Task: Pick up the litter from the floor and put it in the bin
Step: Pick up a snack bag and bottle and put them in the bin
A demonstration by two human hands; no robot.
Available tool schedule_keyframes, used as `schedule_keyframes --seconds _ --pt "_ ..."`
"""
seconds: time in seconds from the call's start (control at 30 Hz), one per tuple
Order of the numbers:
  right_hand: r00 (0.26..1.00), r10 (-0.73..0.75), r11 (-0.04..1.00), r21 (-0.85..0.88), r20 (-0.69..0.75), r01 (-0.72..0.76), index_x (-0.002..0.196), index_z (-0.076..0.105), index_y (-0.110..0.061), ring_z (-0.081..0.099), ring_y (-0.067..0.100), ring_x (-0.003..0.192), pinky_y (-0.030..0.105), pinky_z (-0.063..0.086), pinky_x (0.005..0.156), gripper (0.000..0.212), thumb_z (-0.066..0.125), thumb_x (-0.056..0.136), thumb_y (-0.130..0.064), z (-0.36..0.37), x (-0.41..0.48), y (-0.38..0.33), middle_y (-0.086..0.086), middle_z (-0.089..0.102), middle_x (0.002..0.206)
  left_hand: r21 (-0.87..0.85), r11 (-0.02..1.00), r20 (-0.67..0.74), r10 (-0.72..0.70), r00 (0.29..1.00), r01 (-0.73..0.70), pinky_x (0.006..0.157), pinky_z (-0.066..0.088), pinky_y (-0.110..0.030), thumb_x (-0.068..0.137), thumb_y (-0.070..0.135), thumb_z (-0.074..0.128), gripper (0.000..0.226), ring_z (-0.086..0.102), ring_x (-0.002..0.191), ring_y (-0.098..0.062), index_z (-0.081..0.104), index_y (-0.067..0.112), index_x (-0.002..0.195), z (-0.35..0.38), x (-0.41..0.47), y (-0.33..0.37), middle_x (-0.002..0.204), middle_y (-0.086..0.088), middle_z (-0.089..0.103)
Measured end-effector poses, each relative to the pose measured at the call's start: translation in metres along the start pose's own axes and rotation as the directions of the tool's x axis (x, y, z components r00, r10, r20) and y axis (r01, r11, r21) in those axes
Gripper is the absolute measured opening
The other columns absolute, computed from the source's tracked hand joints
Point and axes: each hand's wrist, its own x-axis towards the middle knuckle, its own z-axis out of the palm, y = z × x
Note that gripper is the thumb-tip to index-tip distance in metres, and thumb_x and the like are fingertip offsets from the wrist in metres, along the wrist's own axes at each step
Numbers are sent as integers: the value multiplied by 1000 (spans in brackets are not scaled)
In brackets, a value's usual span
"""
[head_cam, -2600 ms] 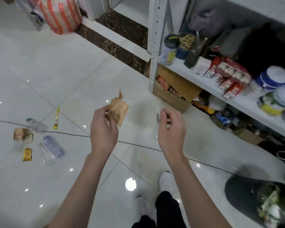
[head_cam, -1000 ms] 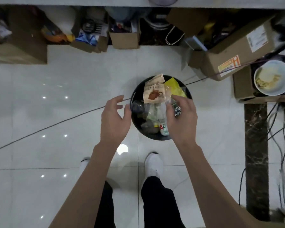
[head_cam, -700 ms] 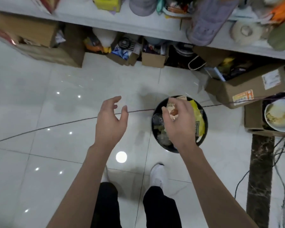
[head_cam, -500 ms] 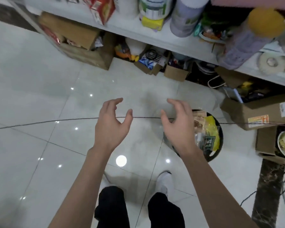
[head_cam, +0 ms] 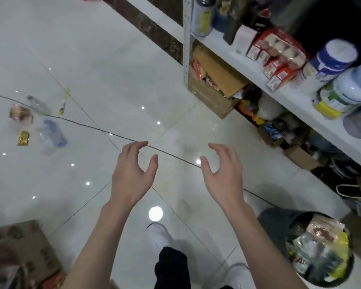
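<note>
Both hands hover in front of me over the white tiled floor, holding nothing. My left hand (head_cam: 133, 176) and my right hand (head_cam: 223, 174) have loosely spread, slightly bent fingers. The dark round bin (head_cam: 279, 224) stands at the lower right, full of wrappers and bottles, with a brown packet on top. Litter lies at the far left: a clear bottle with a purple label (head_cam: 54, 133), a second clear bottle (head_cam: 37, 105), a gold wrapper (head_cam: 23, 138), a brown packet in clear wrap (head_cam: 21, 114) and a thin yellow sachet (head_cam: 64, 101).
A white shelf unit (head_cam: 279, 88) along the right carries tins, jars and red cartons, with cardboard boxes (head_cam: 213, 84) beneath it. A thin dark cable (head_cam: 88, 126) crosses the floor. Another cardboard box (head_cam: 23, 253) sits at the lower left. My white shoes show below.
The brown packet left my left hand and lies in the bin; my right hand also emptied there. My view swung left from the bin toward the litter, and both hands are now empty.
</note>
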Motion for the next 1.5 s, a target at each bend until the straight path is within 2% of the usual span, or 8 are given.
schedule_keyframes --seconds 0.3,0.57,0.67,0.8,0.87,1.07,1.3,1.5 --pt "965 -202 979 11 168 203 126 61 -23 50 12 115 45 42 103 36 67 91 -31 130 38 -150 -6 54 122 -24 983 -186 -183 965 181 85 44 -29 90 48 58 40 52 118 -7 51 36 128 -142 38 -119 127 21 46" --pt "895 -335 940 43 294 337 125 63 -21 51 13 112 44 41 103 37 70 90 -27 230 61 -248 -3 54 122 -55 940 -351 -333 875 336 92 45 -32 87 52 55 44 53 117 -10 52 34 128 -234 55 -206 125 18 46" --pt "869 -379 923 63 318 379 124 63 -21 52 15 112 44 42 101 37 71 89 -26 263 78 -277 -3 55 121 -68 921 -386 -380 841 385 92 46 -33 87 52 55 45 52 117 -11 52 33 128 -258 70 -229 126 16 47" --pt "833 -419 903 71 360 423 126 62 -22 51 15 116 34 35 101 39 70 89 -29 310 115 -316 -4 53 122 -66 903 -421 -411 809 424 92 47 -35 89 43 62 43 53 117 -14 53 29 129 -286 109 -256 127 11 48" --pt "817 -438 894 88 374 439 126 62 -23 51 15 116 33 35 101 39 71 88 -28 336 138 -337 -4 53 122 -74 891 -449 -432 783 449 91 47 -35 90 40 63 43 53 117 -14 53 28 129 -299 136 -271 127 10 48" --pt "766 -461 882 134 449 452 126 62 -25 50 12 117 38 38 104 38 70 89 -30 413 205 -394 -7 52 122 -127 839 -488 -518 703 529 88 47 -34 90 43 61 43 51 119 -12 51 32 130 -332 218 -309 129 12 47" --pt "695 -519 842 154 498 518 125 61 -28 47 6 114 31 34 101 38 70 88 -31 499 244 -452 -9 51 121 -162 791 -527 -575 626 590 87 48 -33 90 46 60 43 51 119 -10 51 32 130 -365 268 -361 129 14 46" --pt "668 -519 825 110 533 554 128 60 -28 49 11 118 26 26 99 40 69 89 -33 581 259 -482 -8 50 124 -170 769 -533 -597 599 616 80 47 -32 89 47 59 43 52 118 -11 52 32 129 -390 302 -435 129 14 47"
